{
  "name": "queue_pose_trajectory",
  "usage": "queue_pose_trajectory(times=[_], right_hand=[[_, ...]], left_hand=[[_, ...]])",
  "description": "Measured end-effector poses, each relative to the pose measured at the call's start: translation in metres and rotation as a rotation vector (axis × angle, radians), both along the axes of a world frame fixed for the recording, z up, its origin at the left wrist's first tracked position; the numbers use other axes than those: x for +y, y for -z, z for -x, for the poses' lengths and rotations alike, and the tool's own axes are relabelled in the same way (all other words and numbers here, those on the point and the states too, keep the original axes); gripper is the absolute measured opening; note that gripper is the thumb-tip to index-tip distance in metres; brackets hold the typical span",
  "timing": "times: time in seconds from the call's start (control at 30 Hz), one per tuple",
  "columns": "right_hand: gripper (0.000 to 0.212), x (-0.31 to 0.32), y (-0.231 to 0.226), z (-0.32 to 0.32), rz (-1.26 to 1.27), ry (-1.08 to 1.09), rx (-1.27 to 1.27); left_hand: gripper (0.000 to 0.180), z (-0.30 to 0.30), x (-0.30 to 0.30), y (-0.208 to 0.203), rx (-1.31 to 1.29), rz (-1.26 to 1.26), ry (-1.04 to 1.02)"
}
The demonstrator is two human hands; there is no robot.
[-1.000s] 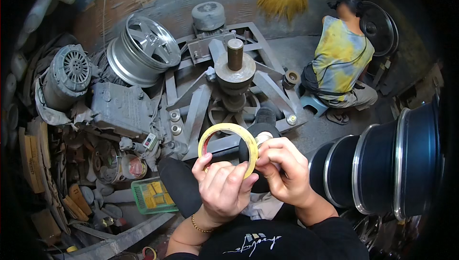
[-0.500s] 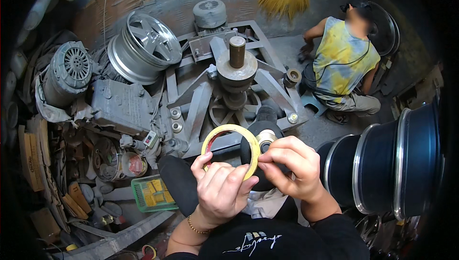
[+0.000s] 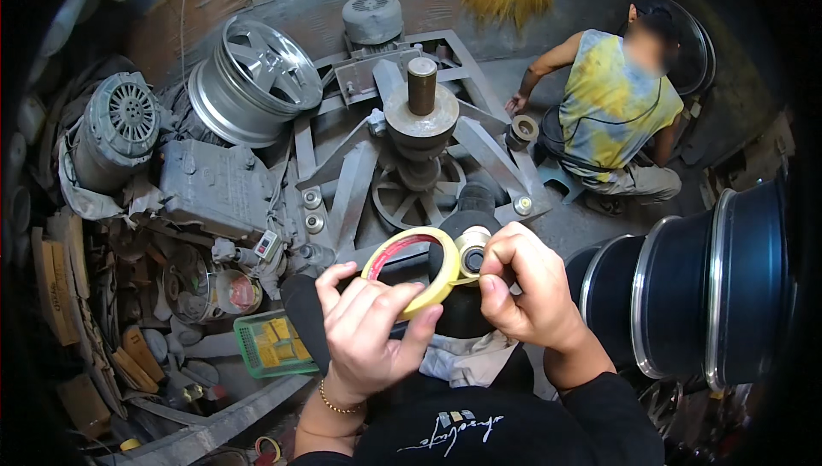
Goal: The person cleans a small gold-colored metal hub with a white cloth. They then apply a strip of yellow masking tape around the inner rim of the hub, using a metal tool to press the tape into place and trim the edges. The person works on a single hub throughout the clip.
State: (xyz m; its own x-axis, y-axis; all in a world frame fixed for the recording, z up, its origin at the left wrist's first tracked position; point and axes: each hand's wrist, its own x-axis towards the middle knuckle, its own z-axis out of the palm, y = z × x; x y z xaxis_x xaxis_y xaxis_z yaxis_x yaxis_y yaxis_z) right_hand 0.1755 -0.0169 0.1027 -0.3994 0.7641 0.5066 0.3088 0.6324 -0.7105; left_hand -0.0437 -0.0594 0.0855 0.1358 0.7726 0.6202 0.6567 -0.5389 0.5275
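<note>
My left hand [image 3: 364,333] is closed around the lower side of a roll of yellow masking tape [image 3: 445,276], its fingers and thumb gripping the ring. A short strip of tape [image 3: 467,281] stretches off the roll's right side. The strip's free end is pinched between the thumb and fingers of my right hand [image 3: 538,295]. Just behind the strip is a round metal fitting [image 3: 471,239] with a dark centre. Under my hands a whitish cloth [image 3: 471,361] lies across my lap. Beyond the roll stands a steel machine frame with a vertical spindle [image 3: 421,93].
A silver alloy wheel [image 3: 205,93] leans at the far left. Dark blue wheel rims [image 3: 676,295] line the right side. A green basket [image 3: 244,348] holds yellow blocks at the lower left. At the far right a person [image 3: 612,106] sits on a stool, one hand near a metal ring [image 3: 522,130].
My right hand has drawn slightly away from the roll, and a short strip of tape now spans between them. The roll has tilted. The other person's arm has stretched out toward the machine frame.
</note>
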Motion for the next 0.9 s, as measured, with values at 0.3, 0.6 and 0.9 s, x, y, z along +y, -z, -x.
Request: queue_pose_trajectory(times=[0.3, 0.6, 0.9], right_hand=[[0.011, 0.000, 0.000, -0.023, 0.076, 0.124, 0.010], [0.012, -0.009, -0.001, -0.038, 0.098, 0.130, -0.008], [0.014, 0.000, 0.001, -0.051, 0.107, -0.005, -0.007]], left_hand=[[0.021, 0.018, 0.012, 0.001, -0.075, 0.033, -0.018], [0.028, 0.028, 0.009, 0.005, 0.060, 0.078, -0.033], [0.030, 0.036, 0.008, 0.013, 0.030, 0.102, 0.116]])
